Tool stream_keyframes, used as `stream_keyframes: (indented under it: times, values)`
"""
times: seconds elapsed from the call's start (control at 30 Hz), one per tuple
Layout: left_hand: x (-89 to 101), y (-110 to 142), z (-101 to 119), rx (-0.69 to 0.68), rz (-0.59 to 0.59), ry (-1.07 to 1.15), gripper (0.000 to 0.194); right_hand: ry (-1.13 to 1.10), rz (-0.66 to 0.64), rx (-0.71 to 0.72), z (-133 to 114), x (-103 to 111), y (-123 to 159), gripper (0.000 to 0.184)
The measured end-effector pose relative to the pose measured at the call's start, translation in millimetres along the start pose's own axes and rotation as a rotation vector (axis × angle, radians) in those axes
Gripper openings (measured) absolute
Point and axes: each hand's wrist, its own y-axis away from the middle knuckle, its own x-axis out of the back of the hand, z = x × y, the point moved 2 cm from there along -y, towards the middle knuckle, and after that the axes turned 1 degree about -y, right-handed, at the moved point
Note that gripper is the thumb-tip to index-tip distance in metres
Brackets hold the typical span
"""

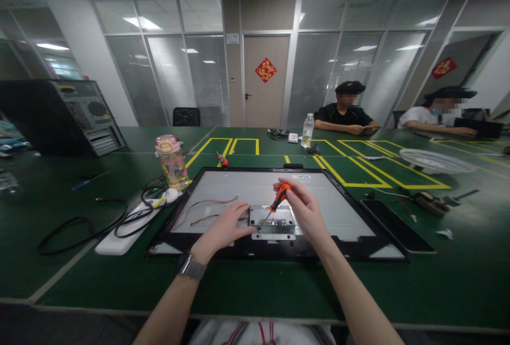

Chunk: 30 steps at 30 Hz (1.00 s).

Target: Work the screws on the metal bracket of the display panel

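In my right hand [306,209] is a screwdriver [280,196] with an orange and black handle, tilted so its shaft points down and left. Its tip meets the lower left part of a small metal housing [283,230] with a row of connectors. My left hand [223,228], a watch on its wrist, grips the left side of this housing, thumb near the screwdriver tip. Under both lies a large flat display panel [338,196], grey backed with a black frame. Thin cables [211,203] run across the panel left of the housing.
Left of the panel are a white power strip [123,236], black cable [59,249] and drink bottle [173,167]. A computer case [51,117] stands far left. At right lie a black slab [394,223] and tape measure [430,203]. Two people sit across the table.
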Motion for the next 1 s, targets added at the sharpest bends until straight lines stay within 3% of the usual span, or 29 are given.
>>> stream_keyframes:
  times: [0.2, 0.43, 0.6, 0.87, 1.0]
  values:
    - [1.0, 1.0, 1.4, 0.011, -0.009, -0.002, 0.062, 0.061, 0.053, 0.005, 0.0, 1.0, -0.7, 0.02]
    - [0.6, 0.4, 1.7, 0.011, -0.016, -0.012, 0.062, -0.032, -0.031, -0.005, -0.7, -1.5, 0.1, 0.029]
    - [0.0, 0.1, 1.2, -0.001, 0.004, -0.011, 0.06, 0.002, 0.025, 0.042, 1.0, 0.5, -0.6, 0.02]
    - [1.4, -0.1, 3.4, 0.003, -0.012, -0.033, 0.06, -0.067, -0.03, -0.021, -1.0, -1.7, 0.6, 0.026]
    - [-1.0, -0.9, -0.1, 0.009, -0.016, -0.027, 0.062, -0.021, 0.01, 0.002, 1.1, -1.3, -0.2, 0.021]
